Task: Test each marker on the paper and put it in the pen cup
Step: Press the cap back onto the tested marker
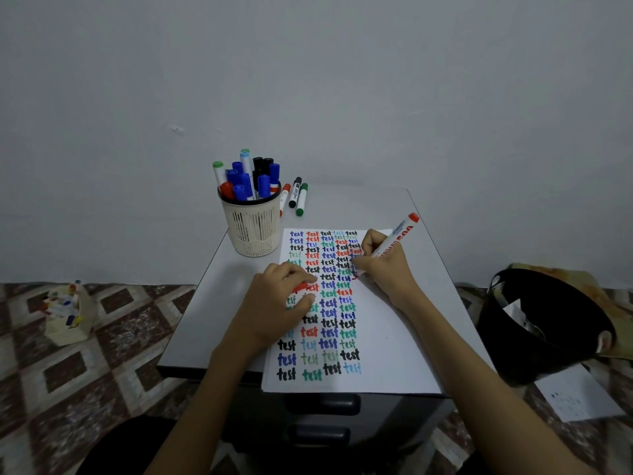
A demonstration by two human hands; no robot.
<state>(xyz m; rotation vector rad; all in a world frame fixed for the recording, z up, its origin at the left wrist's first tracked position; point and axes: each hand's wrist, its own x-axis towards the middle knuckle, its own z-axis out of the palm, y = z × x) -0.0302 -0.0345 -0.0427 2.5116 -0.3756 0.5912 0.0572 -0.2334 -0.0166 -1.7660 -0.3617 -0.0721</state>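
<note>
A white sheet of paper (387, 344) covered in rows of coloured "test" words lies on the small grey table (219, 303). My right hand (383, 262) grips a red whiteboard marker (399, 233), its tip down on the paper by the rightmost column. My left hand (277, 303) rests on the paper's left side and holds the marker's red cap (301, 286) between its fingers. A cream mesh pen cup (253, 224) packed with several capped markers stands at the table's back left. Three loose markers (296, 197), red, black and green, lie just behind the cup's right side.
A black waste bin (544, 323) with crumpled paper sits on the floor to the right, next to a used sheet (579, 395). An open carton of markers (68, 313) lies on the patterned floor at the left. Drawers (322, 406) front the table below the paper.
</note>
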